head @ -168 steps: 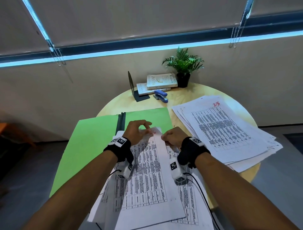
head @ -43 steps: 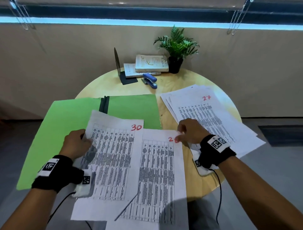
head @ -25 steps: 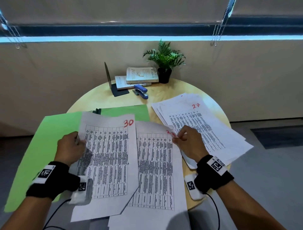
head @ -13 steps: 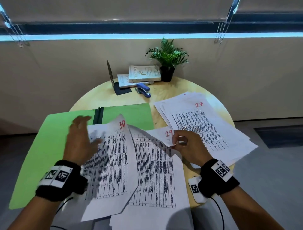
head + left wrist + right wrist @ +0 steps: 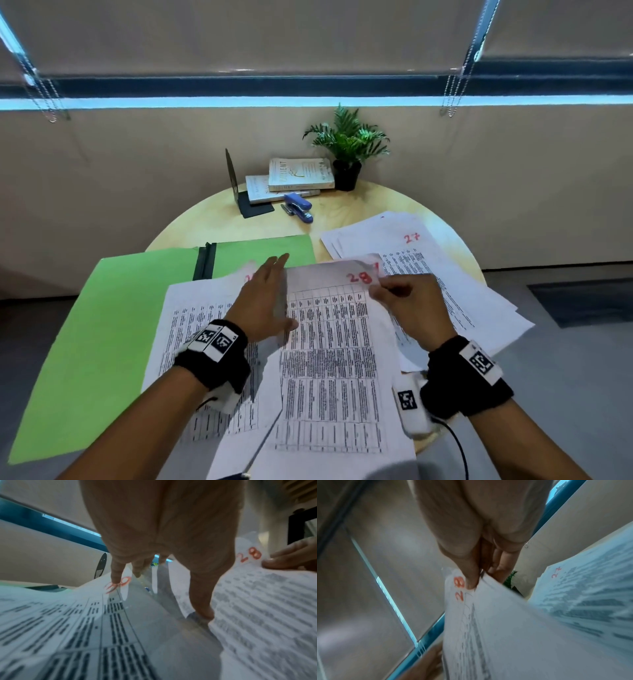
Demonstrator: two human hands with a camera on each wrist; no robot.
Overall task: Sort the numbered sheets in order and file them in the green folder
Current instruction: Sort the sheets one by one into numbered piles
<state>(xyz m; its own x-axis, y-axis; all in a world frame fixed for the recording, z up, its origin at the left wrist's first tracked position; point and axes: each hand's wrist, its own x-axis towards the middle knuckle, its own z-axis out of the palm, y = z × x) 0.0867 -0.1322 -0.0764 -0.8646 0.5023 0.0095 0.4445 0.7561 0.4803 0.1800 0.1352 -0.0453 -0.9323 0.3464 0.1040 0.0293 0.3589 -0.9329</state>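
Observation:
The green folder (image 5: 102, 325) lies open on the left of the round table (image 5: 359, 216). My left hand (image 5: 269, 294) rests flat, fingers straight, on the right edge of a printed sheet (image 5: 205, 325) whose red number is partly covered; its fingertips (image 5: 115, 578) touch that number. Beside it lies the sheet marked 28 (image 5: 332, 342). My right hand (image 5: 404, 298) pinches the top right corner of that sheet, with thumb (image 5: 471, 580) on top by the number. Another curled corner shows just behind. The stack topped by sheet 27 (image 5: 438, 274) lies on the right.
At the back of the table stand a potted plant (image 5: 346, 147), two stacked books (image 5: 301, 173), a black bookend (image 5: 234, 185) and a blue stapler (image 5: 299, 207). The papers overhang the table's near edge. A wall with blinds runs behind.
The sheet marked 29, whose corner my right hand lifted, no longer shows on top; 28 does. My left hand has moved right and down onto the left sheet's right edge.

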